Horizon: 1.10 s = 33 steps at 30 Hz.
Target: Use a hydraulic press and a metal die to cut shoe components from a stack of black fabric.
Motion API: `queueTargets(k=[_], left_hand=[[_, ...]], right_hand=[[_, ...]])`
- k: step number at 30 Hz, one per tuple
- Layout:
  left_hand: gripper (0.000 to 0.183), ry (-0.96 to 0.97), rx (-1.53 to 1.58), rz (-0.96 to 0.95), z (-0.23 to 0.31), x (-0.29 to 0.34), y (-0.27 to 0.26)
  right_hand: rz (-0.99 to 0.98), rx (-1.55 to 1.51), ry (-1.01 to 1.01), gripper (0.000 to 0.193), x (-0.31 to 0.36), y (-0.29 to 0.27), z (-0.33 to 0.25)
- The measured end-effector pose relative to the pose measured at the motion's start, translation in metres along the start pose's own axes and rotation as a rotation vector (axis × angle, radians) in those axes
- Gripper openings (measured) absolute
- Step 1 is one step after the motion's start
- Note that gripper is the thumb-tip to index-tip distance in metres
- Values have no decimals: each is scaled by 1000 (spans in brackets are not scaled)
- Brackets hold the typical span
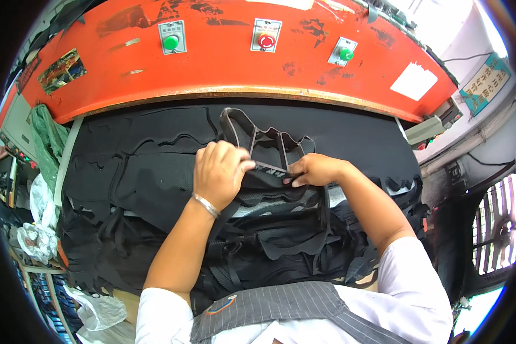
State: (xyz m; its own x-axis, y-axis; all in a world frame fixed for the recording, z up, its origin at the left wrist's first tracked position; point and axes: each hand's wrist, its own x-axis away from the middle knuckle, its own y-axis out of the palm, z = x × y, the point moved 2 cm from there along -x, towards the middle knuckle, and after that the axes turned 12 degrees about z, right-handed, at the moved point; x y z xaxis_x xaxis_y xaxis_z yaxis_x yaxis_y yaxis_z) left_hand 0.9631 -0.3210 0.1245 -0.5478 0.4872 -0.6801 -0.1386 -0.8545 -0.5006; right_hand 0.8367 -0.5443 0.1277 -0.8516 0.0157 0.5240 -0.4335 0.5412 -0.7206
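Between my two hands is a metal cutting die [282, 150], an open strip frame with a wavy far edge and cross bars. It rests on or just above the black sheet material [172, 166]. My left hand [219, 172], with a bracelet at its wrist, is closed around the die's near left part. My right hand [312, 170] grips its near right corner, thumb and fingers pinched on the strip. Just below the die lie tangled black offcuts [292, 241] with curved cut edges.
An orange-red machine beam [223, 69] spans the far side, with a green button [170, 42], a red button [266, 40] and another green button [345, 54]. Clear plastic bags [37, 241] and green cloth [47, 140] hang at left. A grey bracket [424, 131] juts in at right.
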Motion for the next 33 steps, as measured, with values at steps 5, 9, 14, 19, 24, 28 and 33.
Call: queueTargets(k=[5, 9, 14, 19, 24, 28, 33], left_hand=[[59, -168, -373, -354, -54, 66, 38], [49, -118, -377, -255, -45, 65, 38], [54, -141, -281, -266, -44, 63, 33], [38, -299, -157, -320, -50, 33, 28], [24, -354, -131, 12, -110, 17, 58], [27, -423, -178, -54, -122, 18, 76], [22, -438, -196, -24, -127, 21, 81]], right_hand=[[243, -89, 3, 20, 21, -61, -25], [314, -35, 136, 17, 17, -77, -19], [385, -10, 113, 24, -23, -46, 23], [454, 57, 44, 27, -51, -31, 41], [481, 177, -13, 25, -87, -24, 27], [562, 239, -65, 25, -100, -9, 34], [948, 287, -233, 54, -80, -13, 52]])
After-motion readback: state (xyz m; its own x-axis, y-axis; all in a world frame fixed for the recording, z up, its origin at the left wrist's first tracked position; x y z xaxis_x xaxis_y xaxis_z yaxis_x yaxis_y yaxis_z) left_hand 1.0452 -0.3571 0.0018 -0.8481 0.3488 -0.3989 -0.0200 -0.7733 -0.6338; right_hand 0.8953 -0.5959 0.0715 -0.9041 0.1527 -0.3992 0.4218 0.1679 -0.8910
